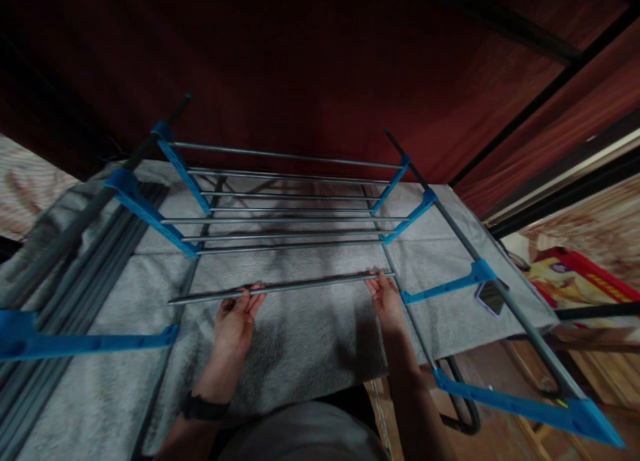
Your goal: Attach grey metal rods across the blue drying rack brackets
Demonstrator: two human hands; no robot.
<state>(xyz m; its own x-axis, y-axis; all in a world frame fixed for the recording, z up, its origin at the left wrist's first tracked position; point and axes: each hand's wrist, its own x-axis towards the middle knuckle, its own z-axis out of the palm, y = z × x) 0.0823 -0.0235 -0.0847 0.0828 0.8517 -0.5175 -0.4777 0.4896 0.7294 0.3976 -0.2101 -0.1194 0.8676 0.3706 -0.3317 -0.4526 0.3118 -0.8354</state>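
A thin grey metal rod (310,284) lies nearly level across both of my hands. My left hand (240,318) grips it left of its middle, fingers curled around it. Near its right end, my right hand (384,296) pinches it. Beyond the hands stands a rack frame of grey tubes with blue plastic brackets (145,211), its far brackets joined by several crossbars (295,219). The near left bracket (100,344) and the right bracket (445,286) have no rods in them. The rod's right end is close to that right bracket, but I cannot tell whether they touch.
Grey cloth (305,334) covers the surface below. Several loose grey tubes (90,274) lie at the left. A phone (491,297) rests by the right upright, and a red and yellow box (575,278) is farther right. Dark red fabric (300,61) hangs behind.
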